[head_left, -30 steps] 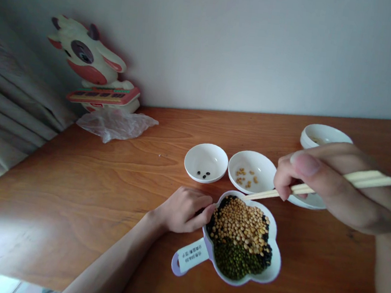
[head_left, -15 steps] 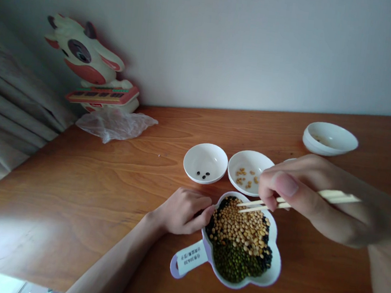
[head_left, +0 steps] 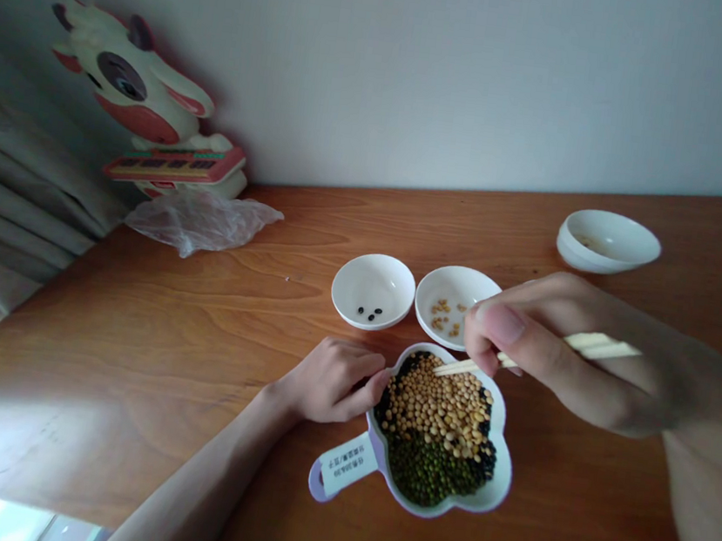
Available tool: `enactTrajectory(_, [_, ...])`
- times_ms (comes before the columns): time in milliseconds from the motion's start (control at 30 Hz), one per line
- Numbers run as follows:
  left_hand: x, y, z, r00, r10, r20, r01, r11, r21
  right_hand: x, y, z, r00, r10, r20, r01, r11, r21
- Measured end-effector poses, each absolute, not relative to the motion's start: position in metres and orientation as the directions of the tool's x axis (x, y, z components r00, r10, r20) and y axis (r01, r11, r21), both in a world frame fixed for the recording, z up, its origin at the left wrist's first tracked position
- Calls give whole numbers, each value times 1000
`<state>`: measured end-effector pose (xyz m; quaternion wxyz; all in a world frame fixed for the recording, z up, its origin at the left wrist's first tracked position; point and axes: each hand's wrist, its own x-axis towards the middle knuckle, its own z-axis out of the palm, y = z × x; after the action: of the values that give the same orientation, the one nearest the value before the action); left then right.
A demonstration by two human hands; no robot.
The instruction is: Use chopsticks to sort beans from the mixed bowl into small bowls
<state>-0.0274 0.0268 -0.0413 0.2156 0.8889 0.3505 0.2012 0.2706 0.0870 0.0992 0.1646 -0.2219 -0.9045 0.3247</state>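
Observation:
A scalloped white dish point(head_left: 500, 489) with a labelled handle holds yellow, green and black beans. My left hand point(head_left: 342, 382) pinches the dish's left rim between curled fingers and thumb. Wooden chopsticks point(head_left: 595, 345) are held in my right hand point(head_left: 524, 334), their tips together at the yellow beans near the dish's upper part. Whether a bean is between the tips is too small to tell. Behind the dish, one white bowl point(head_left: 373, 283) has several black beans; the white bowl beside it point(head_left: 457, 284) has several yellow ones and is partly covered by my right hand.
At the back right stands another white bowl point(head_left: 614, 249) with a few small bits inside. A cow-shaped toy keyboard point(head_left: 151, 104) and a crumpled clear plastic bag point(head_left: 206, 221) are at the back left, near a grey curtain point(head_left: 7, 201). A wall runs behind the wooden table point(head_left: 197, 321).
The chopstick tips have closed together over the yellow beans. The whole view has shifted slightly, with things appearing a little higher and further left. My left hand stays at the dish rim.

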Motion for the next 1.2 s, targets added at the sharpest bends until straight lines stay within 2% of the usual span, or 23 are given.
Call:
enactTrajectory(667, [-27, 27, -42, 679, 695, 235, 541, -691, 480, 269, 88, 97, -828, 546, 128, 314, 640, -701])
enactTrajectory(967, [-28, 27, -41, 672, 715, 193, 552, -657, 513, 269, 89, 96, -839, 520, 162, 293, 682, -670])
enactTrajectory(1200, [-26, 27, -40, 678, 706, 207, 549, -673, 496, 258, 83, 96, -844, 507, 173, 289, 703, -649])
